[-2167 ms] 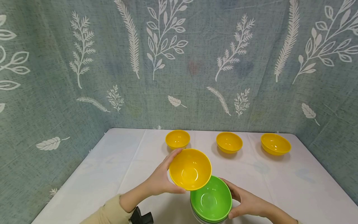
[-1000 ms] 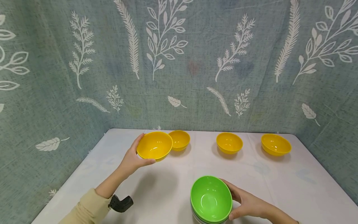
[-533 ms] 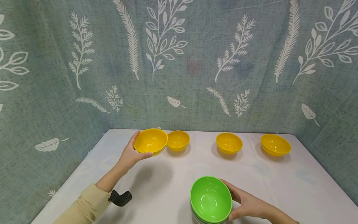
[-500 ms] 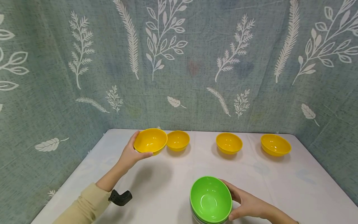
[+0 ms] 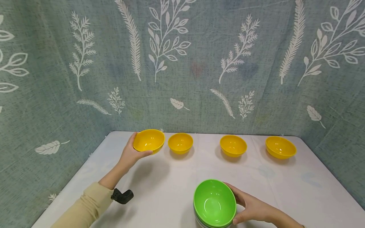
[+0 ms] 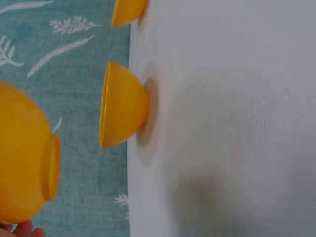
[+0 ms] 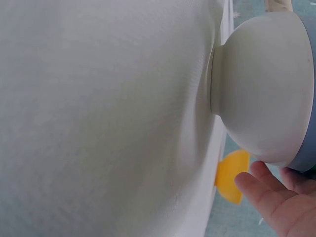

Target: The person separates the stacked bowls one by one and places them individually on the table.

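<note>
My left hand (image 5: pixel 129 155) grips a yellow bowl (image 5: pixel 149 141) by its left side, thumb in front and fingers behind. The bowl is raised over the back left of the table; its foot ring shows in the left wrist view, where fingertips (image 6: pixel 23 229) touch its wall. Near the front, my right hand (image 5: pixel 248 205) holds the right side of a nested bowl stack, thumb near and fingers on the far side. A green bowl (image 5: pixel 214 202) tops the stack, with a white bowl (image 7: pixel 266 89) at the bottom and a blue-grey bowl (image 7: pixel 306 143) above it.
Three yellow bowls stand along the table's back edge: one (image 5: pixel 180 143) close right of the held bowl, another (image 5: pixel 233 145) farther right, and the last (image 5: pixel 280 147) near the right corner. A leaf-patterned curtain (image 5: pixel 199 63) hangs behind the white-covered table (image 5: pixel 171 202).
My left hand has carried the yellow bowl from over the green stack to the back left, lately drifting farther left, away from the standing bowl. My right hand stays at the stack.
</note>
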A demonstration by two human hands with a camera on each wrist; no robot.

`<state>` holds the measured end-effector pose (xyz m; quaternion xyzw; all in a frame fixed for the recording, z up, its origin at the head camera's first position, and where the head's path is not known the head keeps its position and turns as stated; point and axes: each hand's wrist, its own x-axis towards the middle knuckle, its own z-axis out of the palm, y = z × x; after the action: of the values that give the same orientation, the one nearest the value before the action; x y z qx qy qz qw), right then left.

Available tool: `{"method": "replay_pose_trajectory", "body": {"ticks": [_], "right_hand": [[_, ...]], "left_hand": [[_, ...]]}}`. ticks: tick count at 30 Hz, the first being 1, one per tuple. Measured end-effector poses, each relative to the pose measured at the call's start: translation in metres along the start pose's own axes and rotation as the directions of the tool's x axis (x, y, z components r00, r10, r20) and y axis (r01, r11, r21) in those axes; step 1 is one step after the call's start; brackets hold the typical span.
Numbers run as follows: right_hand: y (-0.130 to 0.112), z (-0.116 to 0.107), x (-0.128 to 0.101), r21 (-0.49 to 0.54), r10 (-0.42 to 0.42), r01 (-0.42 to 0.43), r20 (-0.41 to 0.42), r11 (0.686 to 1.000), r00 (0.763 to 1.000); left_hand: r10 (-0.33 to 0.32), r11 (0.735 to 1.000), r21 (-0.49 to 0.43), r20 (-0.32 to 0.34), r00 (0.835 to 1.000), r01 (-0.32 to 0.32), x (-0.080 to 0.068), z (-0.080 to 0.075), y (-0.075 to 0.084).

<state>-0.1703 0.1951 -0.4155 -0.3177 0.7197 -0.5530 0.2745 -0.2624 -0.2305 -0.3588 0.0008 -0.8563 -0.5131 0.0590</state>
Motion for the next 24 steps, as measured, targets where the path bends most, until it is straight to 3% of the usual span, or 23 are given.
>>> {"method": "replay_pose_trajectory", "body": {"ticks": [24], "right_hand": [[0.003,0.002,0.002,-0.005,-0.030,0.030,0.006,1.000,1.000]], "left_hand": [[-0.076,0.997,0.002,-0.107,0.991,0.077,0.031,-0.005,-0.039]]}}
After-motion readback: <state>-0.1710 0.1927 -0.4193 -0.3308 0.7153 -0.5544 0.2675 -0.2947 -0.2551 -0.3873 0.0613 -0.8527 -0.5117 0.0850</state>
